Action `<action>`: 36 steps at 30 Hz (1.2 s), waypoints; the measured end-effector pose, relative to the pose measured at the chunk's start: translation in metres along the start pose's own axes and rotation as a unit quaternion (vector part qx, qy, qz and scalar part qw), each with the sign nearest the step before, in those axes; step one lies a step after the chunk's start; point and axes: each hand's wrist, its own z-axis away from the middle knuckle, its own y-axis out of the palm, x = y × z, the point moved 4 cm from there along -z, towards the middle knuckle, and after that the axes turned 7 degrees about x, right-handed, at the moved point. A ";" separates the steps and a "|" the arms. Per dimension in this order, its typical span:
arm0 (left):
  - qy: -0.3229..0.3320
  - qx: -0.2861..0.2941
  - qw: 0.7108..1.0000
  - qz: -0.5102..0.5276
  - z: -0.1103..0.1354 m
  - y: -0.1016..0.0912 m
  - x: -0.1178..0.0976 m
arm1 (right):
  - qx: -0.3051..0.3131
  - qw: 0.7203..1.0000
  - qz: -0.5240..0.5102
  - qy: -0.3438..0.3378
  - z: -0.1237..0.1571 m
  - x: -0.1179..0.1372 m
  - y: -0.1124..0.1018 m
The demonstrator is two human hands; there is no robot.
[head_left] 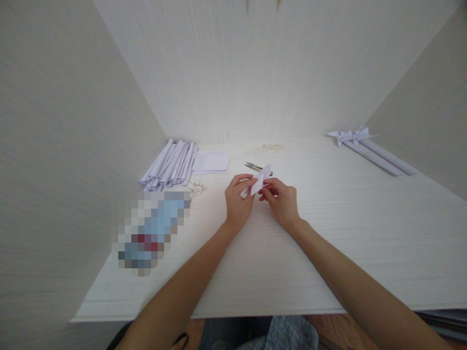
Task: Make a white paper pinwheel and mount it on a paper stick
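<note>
Both my hands meet over the middle of the white table [328,233]. My left hand [238,199] and my right hand [281,200] pinch a small folded piece of white paper [261,179] between their fingertips, held a little above the tabletop. Small scissors [255,167] lie on the table just behind the paper, partly hidden by it.
A bundle of rolled white paper sticks [170,165] lies at the back left, with flat paper squares [212,161] beside it and small pale bits [196,187] in front. Two paper pinwheels on sticks [368,148] lie at the back right. A blurred-out object [153,231] sits at the left. Walls enclose three sides.
</note>
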 end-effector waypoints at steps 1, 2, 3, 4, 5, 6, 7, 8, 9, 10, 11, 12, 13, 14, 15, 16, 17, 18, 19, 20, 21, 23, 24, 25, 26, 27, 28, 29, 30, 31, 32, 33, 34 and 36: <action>-0.019 0.001 1.000 0.017 -0.001 -0.001 0.002 | 0.005 1.000 -0.015 -0.005 0.000 0.000 0.001; -0.035 0.002 0.999 0.038 -0.001 -0.001 0.003 | 0.010 1.000 -0.023 -0.012 0.000 0.000 0.002; -0.049 0.002 0.997 0.062 -0.002 -0.001 0.005 | 0.011 0.999 -0.023 -0.019 0.000 0.000 0.002; -0.061 0.001 0.994 0.087 -0.002 -0.001 0.006 | 0.009 0.999 -0.019 -0.026 0.000 0.001 0.001; -0.070 -0.002 0.991 0.111 -0.002 -0.001 0.007 | 0.003 0.999 -0.012 -0.032 0.000 0.002 0.000; -0.079 -0.005 0.988 0.133 -0.002 -0.001 0.009 | -0.005 0.999 -0.004 -0.038 0.000 0.003 -0.001; -0.085 -0.009 0.985 0.152 -0.002 0.000 0.010 | -0.012 0.999 0.004 -0.045 0.000 0.004 -0.002; -0.092 -0.013 0.981 0.169 -0.003 0.000 0.011 | -0.018 0.998 0.010 -0.054 0.000 0.005 -0.003; -0.096 -0.016 0.978 0.182 -0.003 0.001 0.011 | -0.024 0.998 0.014 -0.064 0.000 0.006 -0.004; -0.100 -0.017 0.976 0.193 -0.003 0.001 0.012 | -0.029 0.997 0.018 -0.073 0.000 0.007 -0.005; -0.102 -0.016 0.974 0.203 -0.003 0.001 0.013 | -0.035 0.996 0.022 -0.081 0.000 0.008 -0.006; -0.103 -0.014 0.972 0.211 -0.003 0.002 0.013 | -0.041 0.995 0.025 -0.087 0.000 0.009 -0.007; -0.102 -0.010 0.971 0.217 -0.003 0.002 0.014 | -0.046 0.995 0.027 -0.089 0.000 0.010 -0.008; -0.102 -0.005 0.970 0.221 -0.003 0.003 0.014 | -0.051 0.994 0.029 -0.089 0.000 0.011 -0.009; -0.102 -0.002 0.969 0.225 -0.003 0.003 0.014 | -0.053 0.994 0.028 -0.087 0.000 0.012 -0.009; -0.103 0.000 0.969 0.226 -0.003 0.003 0.015 | -0.052 0.995 0.026 -0.085 0.000 0.012 -0.010; -0.106 0.000 0.969 0.225 -0.003 0.003 0.016 | -0.048 0.995 0.022 -0.083 -0.001 0.013 -0.010; -0.110 -0.002 0.969 0.222 -0.003 0.002 0.016 | -0.041 0.996 0.017 -0.082 -0.001 0.013 -0.010; -0.115 -0.006 0.969 0.217 -0.003 0.002 0.017 | -0.031 0.996 0.010 -0.080 -0.002 0.012 -0.009; -0.121 -0.010 0.970 0.211 -0.003 0.001 0.019 | -0.019 0.997 -0.001 -0.076 -0.002 0.011 -0.008; -0.125 -0.014 0.971 0.203 -0.003 0.000 0.020 | -0.004 0.997 -0.017 -0.071 -0.003 0.009 -0.006; -0.126 -0.018 0.974 0.190 -0.003 -0.001 0.021 | 0.018 0.997 -0.054 -0.057 -0.004 0.004 -0.004; -0.124 -0.018 0.975 0.185 -0.003 -0.001 0.021 | 0.022 0.996 -0.072 -0.048 -0.004 0.001 -0.003; -0.119 -0.019 0.976 0.183 -0.004 -0.002 0.021 | 0.022 0.995 -0.089 -0.040 -0.005 -0.001 -0.002; -0.115 -0.019 0.976 0.183 -0.004 -0.002 0.021 | 0.019 0.994 -0.104 -0.033 -0.005 -0.003 -0.002; -0.112 -0.020 0.976 0.185 -0.004 -0.002 0.021 | 0.015 0.992 -0.119 -0.027 -0.006 -0.005 -0.002; -0.111 -0.022 0.976 0.187 -0.005 -0.002 0.021 | 0.010 0.991 -0.132 -0.024 -0.006 -0.006 -0.003; -0.111 -0.024 0.976 0.188 -0.005 -0.002 0.021 | 0.005 0.989 -0.146 -0.022 -0.006 -0.007 -0.003; -0.112 -0.026 0.975 0.189 -0.005 -0.001 0.021 | 0.000 0.987 -0.159 -0.022 -0.007 -0.007 -0.003; -0.113 -0.027 0.975 0.189 -0.005 -0.001 0.021 | -0.005 0.985 -0.172 -0.023 -0.007 -0.007 -0.004; -0.115 -0.028 0.975 0.189 -0.005 -0.001 0.021 | -0.009 0.983 -0.184 -0.024 -0.008 -0.007 -0.004; -0.117 -0.029 0.974 0.191 -0.005 -0.001 0.021 | -0.010 0.980 -0.195 -0.024 -0.008 -0.007 -0.004; -0.119 -0.029 0.973 0.194 -0.005 -0.001 0.021 | -0.009 0.978 -0.207 -0.022 -0.008 -0.007 -0.004; -0.121 -0.028 0.972 0.199 -0.005 -0.001 0.021 | -0.005 0.974 -0.226 -0.012 -0.009 -0.009 -0.003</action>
